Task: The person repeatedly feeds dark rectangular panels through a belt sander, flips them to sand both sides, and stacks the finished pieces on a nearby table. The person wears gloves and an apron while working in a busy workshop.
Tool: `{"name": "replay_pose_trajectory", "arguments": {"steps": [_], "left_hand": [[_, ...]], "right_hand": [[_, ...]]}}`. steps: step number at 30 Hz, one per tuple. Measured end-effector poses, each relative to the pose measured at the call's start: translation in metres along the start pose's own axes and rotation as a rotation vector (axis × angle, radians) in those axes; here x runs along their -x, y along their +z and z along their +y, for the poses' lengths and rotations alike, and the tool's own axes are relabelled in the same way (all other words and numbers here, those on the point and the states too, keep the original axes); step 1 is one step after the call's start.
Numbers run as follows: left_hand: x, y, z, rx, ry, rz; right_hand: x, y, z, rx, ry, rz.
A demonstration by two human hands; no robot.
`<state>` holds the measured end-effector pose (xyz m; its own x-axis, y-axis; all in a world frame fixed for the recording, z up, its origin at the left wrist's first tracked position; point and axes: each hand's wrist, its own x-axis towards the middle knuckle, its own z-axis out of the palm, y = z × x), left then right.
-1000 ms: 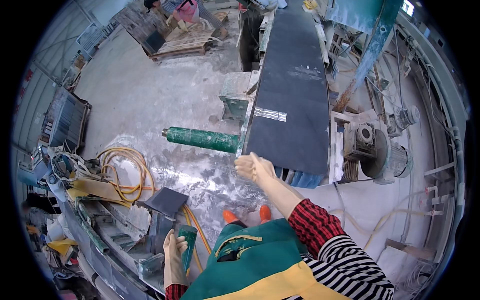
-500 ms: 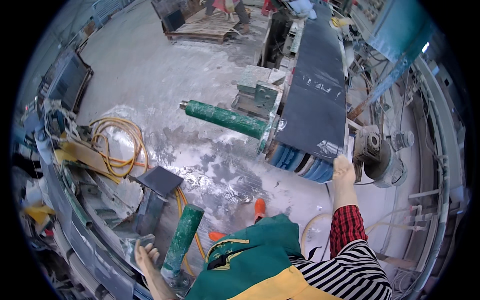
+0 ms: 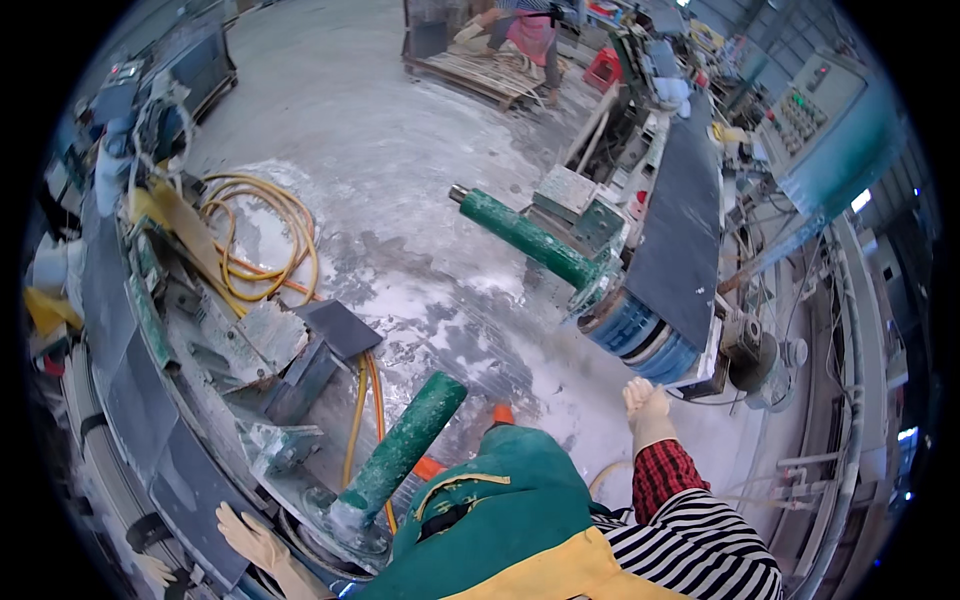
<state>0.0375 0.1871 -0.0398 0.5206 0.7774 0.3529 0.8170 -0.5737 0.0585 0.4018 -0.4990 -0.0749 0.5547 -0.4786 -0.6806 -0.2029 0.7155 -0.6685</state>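
Note:
My left hand (image 3: 252, 540), in a cream glove, reaches over a dark flat slab (image 3: 205, 500) on the left-hand line. Its fingers are stretched out and hold nothing; whether they touch the slab, I cannot tell. My right hand (image 3: 650, 408), gloved alike, is in front of the right-hand conveyor's blue roller end (image 3: 640, 335), with fingers curled in and nothing visible in them. Beyond it, a long dark slab (image 3: 680, 235) lies on that conveyor, its near end above the roller. A green cylinder (image 3: 405, 440) slants up beside my left forearm.
Another green cylinder (image 3: 525, 238) juts from the right conveyor across the walkway. Yellow and orange hose (image 3: 300, 240) lies coiled on the wet floor. A motor (image 3: 755, 355) sits right of the conveyor. A control panel (image 3: 815, 100) stands beyond. Another person (image 3: 530, 35) is by a pallet (image 3: 470, 80).
My view has swung left. My right hand has come off the slab's near corner and drawn back, fingers curled. My left hand has moved out over the left line, its fingers straightened.

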Motion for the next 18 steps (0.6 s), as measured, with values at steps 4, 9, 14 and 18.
{"name": "replay_pose_trajectory", "arguments": {"steps": [4,9,14,18], "left_hand": [[-0.005,-0.020,0.018,0.188,0.033,0.182],[0.000,-0.025,0.007,0.153,-0.056,0.178],[-0.002,-0.052,0.015,0.193,-0.127,0.014],[0.012,-0.060,0.024,0.173,-0.152,0.031]], "right_hand": [[0.005,0.052,0.037,0.059,0.150,-0.239],[-0.010,0.138,0.084,0.084,0.397,-0.454],[0.050,0.237,0.150,0.525,0.262,-0.491],[0.062,0.299,0.193,0.617,0.328,-0.706]]}}
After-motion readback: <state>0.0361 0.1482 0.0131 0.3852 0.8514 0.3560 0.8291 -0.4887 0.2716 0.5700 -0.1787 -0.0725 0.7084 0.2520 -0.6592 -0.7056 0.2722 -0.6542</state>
